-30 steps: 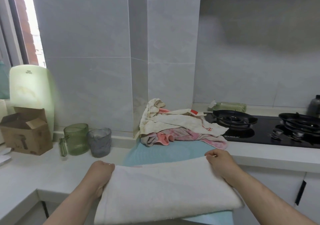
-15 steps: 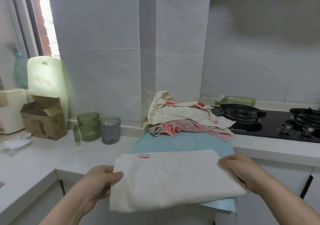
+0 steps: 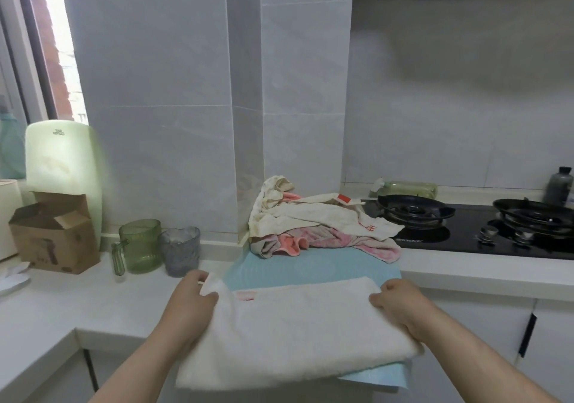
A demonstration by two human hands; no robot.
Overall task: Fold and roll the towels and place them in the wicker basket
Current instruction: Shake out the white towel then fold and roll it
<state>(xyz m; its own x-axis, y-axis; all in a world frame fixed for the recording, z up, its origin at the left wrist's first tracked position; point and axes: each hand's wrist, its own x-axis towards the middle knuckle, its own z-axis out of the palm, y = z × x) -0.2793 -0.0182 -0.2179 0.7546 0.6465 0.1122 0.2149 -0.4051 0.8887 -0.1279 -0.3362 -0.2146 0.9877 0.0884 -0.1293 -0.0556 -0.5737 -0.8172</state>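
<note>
A folded cream towel point(image 3: 298, 331) lies on a light blue mat point(image 3: 310, 267) at the counter's front edge. My left hand point(image 3: 192, 297) grips its far left corner, which is lifted and bunched between fingers and thumb. My right hand point(image 3: 400, 306) holds the towel's right end, fingers curled over the edge. Behind the mat, against the tiled pillar, sits a heap of unfolded towels point(image 3: 320, 225), cream on top and pink beneath. No wicker basket is in view.
A green mug point(image 3: 136, 246) and a grey cup point(image 3: 180, 250) stand left of the mat. Farther left are a cardboard box point(image 3: 52, 238) and a pale green board point(image 3: 65, 160). A black gas hob point(image 3: 484, 228) fills the counter to the right.
My left hand has moved up to the towel's far left corner and lifted it. The right hand stays on the right end. The camera has tilted.
</note>
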